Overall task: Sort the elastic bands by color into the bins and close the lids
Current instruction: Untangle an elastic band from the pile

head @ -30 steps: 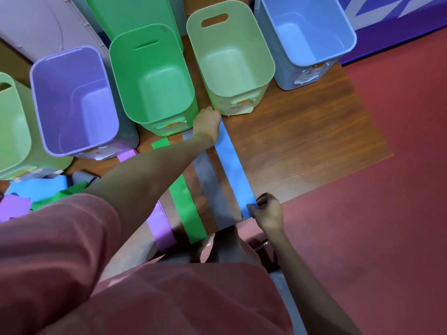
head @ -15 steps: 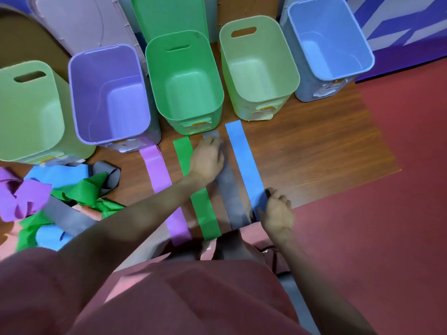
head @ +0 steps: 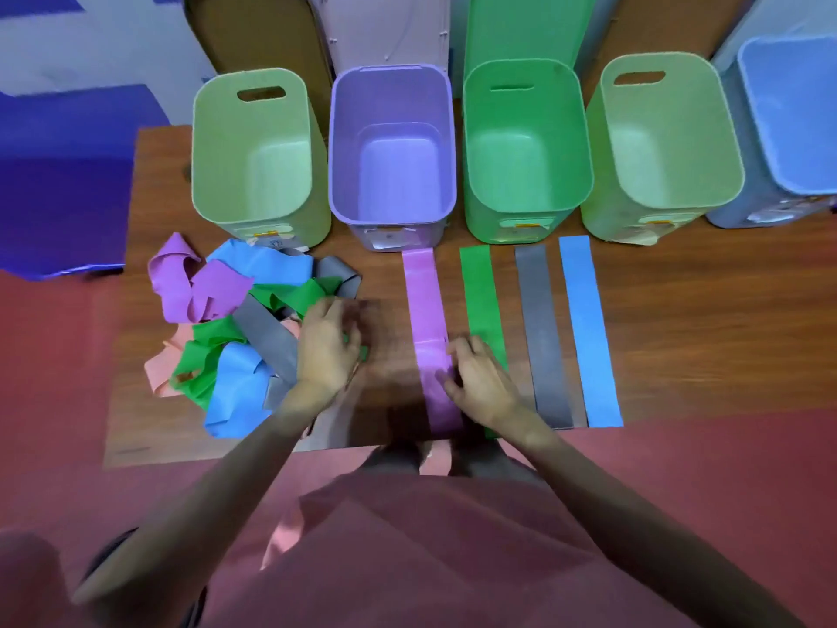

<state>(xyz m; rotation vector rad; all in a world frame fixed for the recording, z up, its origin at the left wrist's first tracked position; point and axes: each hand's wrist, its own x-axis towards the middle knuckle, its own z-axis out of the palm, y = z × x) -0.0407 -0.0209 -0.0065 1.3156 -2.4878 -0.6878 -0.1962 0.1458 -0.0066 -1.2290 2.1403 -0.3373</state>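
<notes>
bands piled left; right hand rests on purple band.

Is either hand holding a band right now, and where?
Left hand reaches into the pile; grip unclear. Right hand rests on the purple band, near end.

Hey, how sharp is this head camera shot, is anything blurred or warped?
Head view: the left hand is smeared by motion blur, with a ghosted patch on the table beside it; the right hand is softer too. The flat bands, like the blue band, stay fairly crisp. Wide-angle distortion splays the bins outward. Lighting is even, without strong glare.
</notes>
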